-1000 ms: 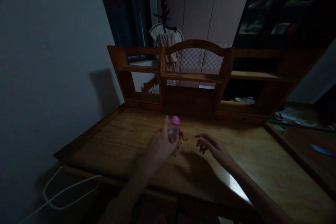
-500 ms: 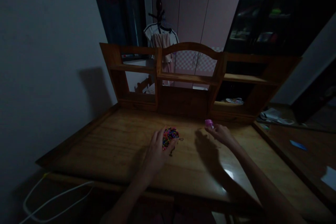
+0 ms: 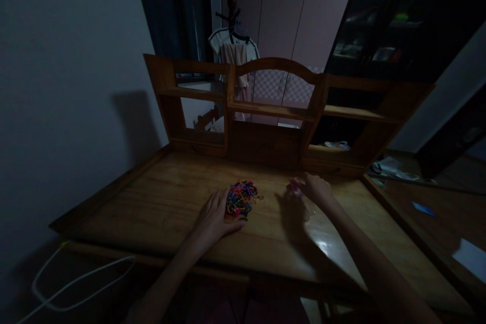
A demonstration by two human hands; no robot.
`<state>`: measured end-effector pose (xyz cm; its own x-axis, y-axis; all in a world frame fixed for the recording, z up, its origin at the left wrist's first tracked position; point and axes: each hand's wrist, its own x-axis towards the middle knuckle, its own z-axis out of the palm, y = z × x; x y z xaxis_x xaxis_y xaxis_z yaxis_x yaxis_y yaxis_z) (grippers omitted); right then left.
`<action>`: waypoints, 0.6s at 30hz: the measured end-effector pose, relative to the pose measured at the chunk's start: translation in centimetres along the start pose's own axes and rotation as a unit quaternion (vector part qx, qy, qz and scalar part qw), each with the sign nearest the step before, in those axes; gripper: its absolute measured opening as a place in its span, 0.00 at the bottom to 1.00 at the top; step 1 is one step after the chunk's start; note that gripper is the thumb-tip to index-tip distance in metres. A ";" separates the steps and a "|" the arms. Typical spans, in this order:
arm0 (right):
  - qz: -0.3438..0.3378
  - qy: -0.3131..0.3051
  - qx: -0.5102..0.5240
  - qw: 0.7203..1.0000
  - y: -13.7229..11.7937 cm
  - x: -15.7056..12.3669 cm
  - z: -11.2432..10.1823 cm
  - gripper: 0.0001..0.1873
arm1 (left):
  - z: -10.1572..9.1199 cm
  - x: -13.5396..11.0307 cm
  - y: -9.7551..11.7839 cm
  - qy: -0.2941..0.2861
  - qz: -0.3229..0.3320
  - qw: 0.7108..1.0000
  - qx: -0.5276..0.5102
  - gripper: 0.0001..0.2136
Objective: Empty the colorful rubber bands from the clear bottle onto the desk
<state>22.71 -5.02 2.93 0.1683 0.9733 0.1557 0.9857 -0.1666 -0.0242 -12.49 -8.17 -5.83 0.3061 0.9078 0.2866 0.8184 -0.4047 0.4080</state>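
Note:
A loose heap of small multicoloured hair ties [image 3: 242, 198] lies on the wooden desk [image 3: 159, 212]. My left hand [image 3: 216, 217] rests flat against the near left side of the heap, thumb and fingers apart. To the right, my right hand [image 3: 314, 188] is closed at the fingertips on a small pink, partly see-through object [image 3: 294, 186], held just over the desk. Its exact kind is too dim and blurred to make out. Below that hand, a faint clear outline [image 3: 310, 213] shows on the desktop, too indistinct to name.
A wooden shelf unit [image 3: 273, 107] runs along the desk's back edge. The wall [image 3: 76, 111] borders the left side. A white cable [image 3: 87, 281] loops below the front left edge. Beyond the right edge lie a blue item [image 3: 422, 208] and white paper [image 3: 471, 258].
My left hand has drawn back left from over the heap, which now shows more fully and looks spread wider. My right hand has turned, tipping the pink object lower.

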 end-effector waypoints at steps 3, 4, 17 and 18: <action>-0.071 0.054 0.041 0.995 -2.9 0.6 -1.0 0.32 | -0.8 -0.1 1.3 0.030 0.009 0.999 0.022 0.46; -0.110 0.061 0.070 0.990 -4.2 0.9 -1.1 0.31 | -1.0 -0.3 1.8 0.042 0.010 0.999 0.030 0.44; -0.244 -0.067 0.171 0.952 -15.9 4.2 5.2 0.30 | -1.5 -4.3 3.3 0.018 -0.019 0.999 -0.045 0.08; -0.255 -0.067 0.172 0.949 -16.4 4.1 5.1 0.29 | -1.6 -4.2 3.6 0.021 -0.011 0.999 -0.048 0.08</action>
<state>7.27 2.48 -1.11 -0.3553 0.9285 0.1078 0.8778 0.3711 -0.3029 -11.63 -13.56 -4.19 0.2656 0.9123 0.3119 0.7744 -0.3945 0.4946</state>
